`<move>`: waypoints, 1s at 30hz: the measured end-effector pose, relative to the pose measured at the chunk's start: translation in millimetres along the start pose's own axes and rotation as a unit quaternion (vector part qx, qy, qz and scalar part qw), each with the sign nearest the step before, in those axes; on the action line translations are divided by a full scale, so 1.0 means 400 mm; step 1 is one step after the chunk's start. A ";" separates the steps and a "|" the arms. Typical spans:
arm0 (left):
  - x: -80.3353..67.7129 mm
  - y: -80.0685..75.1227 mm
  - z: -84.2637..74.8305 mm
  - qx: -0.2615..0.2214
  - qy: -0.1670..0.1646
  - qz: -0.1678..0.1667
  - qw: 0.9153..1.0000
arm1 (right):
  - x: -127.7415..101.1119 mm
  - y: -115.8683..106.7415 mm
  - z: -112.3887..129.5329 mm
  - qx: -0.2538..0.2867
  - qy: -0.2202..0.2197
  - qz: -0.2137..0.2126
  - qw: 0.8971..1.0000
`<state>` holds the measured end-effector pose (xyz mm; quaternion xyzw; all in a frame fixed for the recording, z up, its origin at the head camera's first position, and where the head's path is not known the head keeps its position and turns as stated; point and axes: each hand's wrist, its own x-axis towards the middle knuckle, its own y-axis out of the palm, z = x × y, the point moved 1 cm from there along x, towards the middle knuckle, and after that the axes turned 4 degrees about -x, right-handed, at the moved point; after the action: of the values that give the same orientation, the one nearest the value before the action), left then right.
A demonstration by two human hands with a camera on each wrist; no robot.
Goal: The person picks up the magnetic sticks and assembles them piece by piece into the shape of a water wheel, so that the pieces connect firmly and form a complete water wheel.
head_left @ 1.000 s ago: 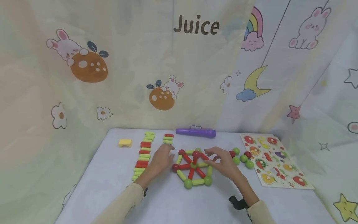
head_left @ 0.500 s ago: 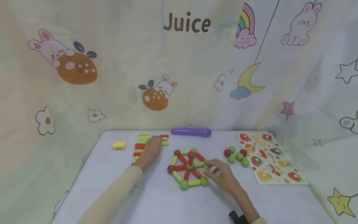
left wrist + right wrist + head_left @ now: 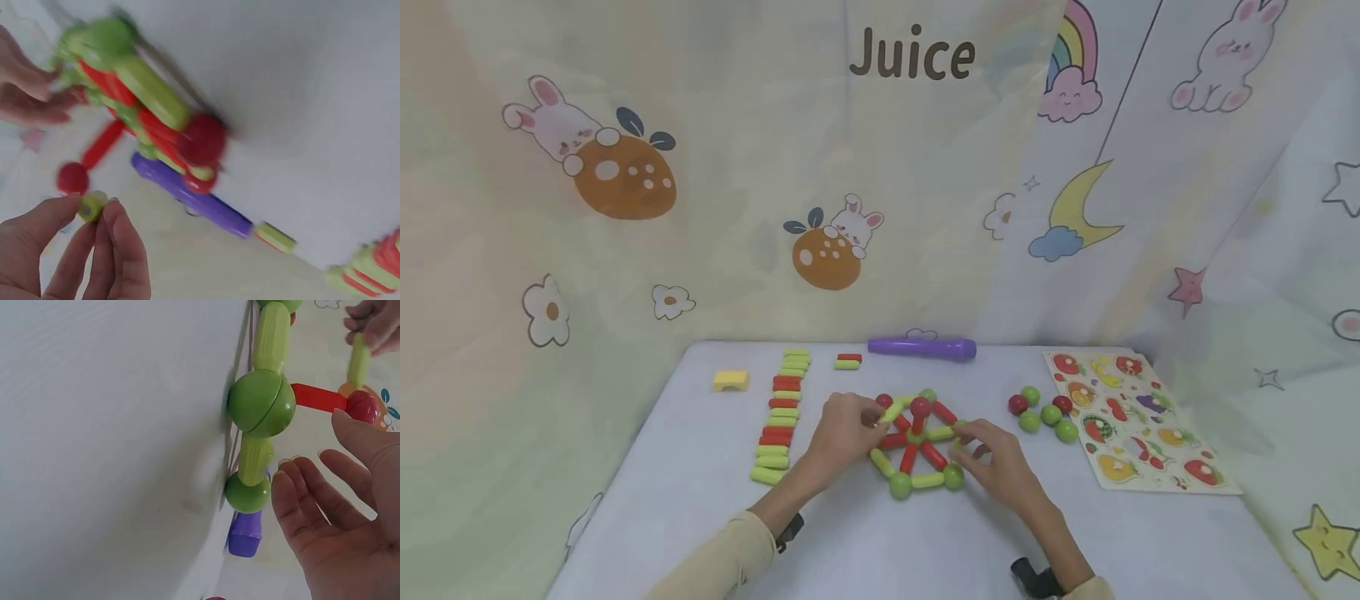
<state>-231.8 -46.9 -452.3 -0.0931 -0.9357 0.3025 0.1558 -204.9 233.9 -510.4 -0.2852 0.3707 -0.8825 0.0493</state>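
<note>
A green stick (image 3: 892, 410) is pinched between the thumb and fingertips of the left hand (image 3: 842, 433), held at the upper left edge of the stick-and-ball frame (image 3: 917, 446), which lies flat on the table (image 3: 865, 542) just below the middle of the head view. In the left wrist view the stick's round end (image 3: 92, 205) shows between the fingertips, low on the left of that picture. The right hand (image 3: 996, 458) sits at the frame's right side with its fingers relaxed and spread, gripping nothing; the right wrist view shows them close beside a green ball (image 3: 261, 403) and the sticks joined to it, though whether they touch is hard to tell. To seat the stick well, it seems wise to line its end up squarely with the red ball (image 3: 884, 401) at the upper left corner, bring it in slowly, and keep the right hand steadying the frame so the joints do not shift. Left of the frame runs a row of spare sticks (image 3: 781, 415), red and green, with a yellow block (image 3: 731, 380) beyond it. Two more sticks (image 3: 847, 361) and a purple tool (image 3: 922, 348) lie toward the table's far edge. Loose balls (image 3: 1042, 412) cluster to the right, beside a fruit puzzle board (image 3: 1138, 433).
</note>
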 end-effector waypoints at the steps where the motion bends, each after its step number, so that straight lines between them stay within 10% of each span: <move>1: -0.013 0.008 -0.020 -0.013 0.004 -0.001 1.000 | 0.002 -0.001 0.000 -0.001 0.004 0.001 1.000; 30: -0.062 0.080 -0.063 0.016 0.091 -0.069 0.993 | 0.061 0.052 0.054 0.000 0.021 0.056 0.998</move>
<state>-197.3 -14.4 -457.5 -0.0525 -0.9166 0.2965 0.2628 -216.1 198.0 -501.1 -0.2451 0.3866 -0.8845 0.0905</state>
